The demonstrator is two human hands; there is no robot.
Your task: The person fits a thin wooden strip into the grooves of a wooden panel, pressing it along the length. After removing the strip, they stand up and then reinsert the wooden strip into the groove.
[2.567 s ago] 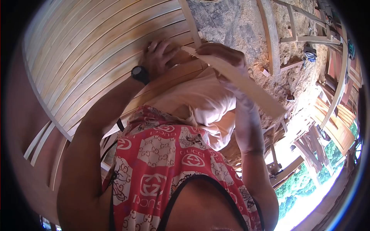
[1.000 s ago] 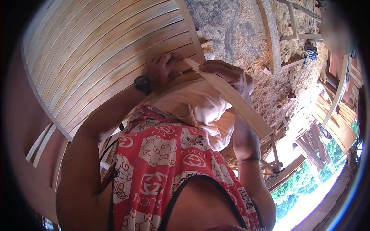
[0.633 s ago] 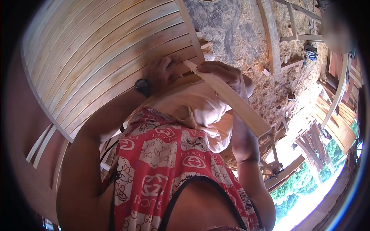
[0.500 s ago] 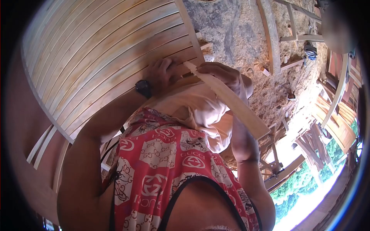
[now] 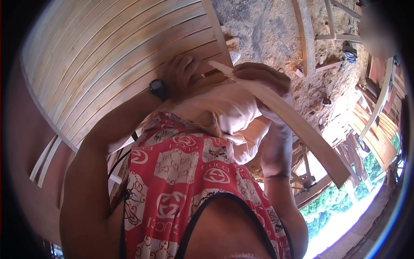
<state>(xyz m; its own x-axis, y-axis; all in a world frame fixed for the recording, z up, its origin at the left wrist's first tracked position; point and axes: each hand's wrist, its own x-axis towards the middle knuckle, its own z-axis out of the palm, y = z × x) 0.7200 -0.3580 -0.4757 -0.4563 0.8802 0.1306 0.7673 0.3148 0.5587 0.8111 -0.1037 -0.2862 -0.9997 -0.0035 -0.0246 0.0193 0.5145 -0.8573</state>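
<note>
My right hand (image 5: 264, 77) is closed round a long, flat wooden strip (image 5: 302, 125), close to the strip's jagged, splintered end. From there the strip slants down to the right, its square-cut end beyond my right forearm. My left hand (image 5: 183, 71), with a dark watch (image 5: 158, 89) on its wrist, lies by the slatted wooden panel (image 5: 129, 56) with its fingers curled. What those fingers grip, if anything, is hidden. Between my hands, above my light trousers (image 5: 233, 103), shows a brownish wooden edge (image 5: 213, 79).
Sawdust covers the ground (image 5: 276, 39), where a wooden beam (image 5: 304, 39) and small offcuts lie. A blue-and-dark tool (image 5: 349, 53) sits further right. Wooden boards (image 5: 377, 142) lean at the far right. Pale strips (image 5: 45, 159) stand at the left.
My right hand has moved a little right and up with the wooden strip. The strip's square end now reaches further right and lower. My left hand has shifted slightly upward.
</note>
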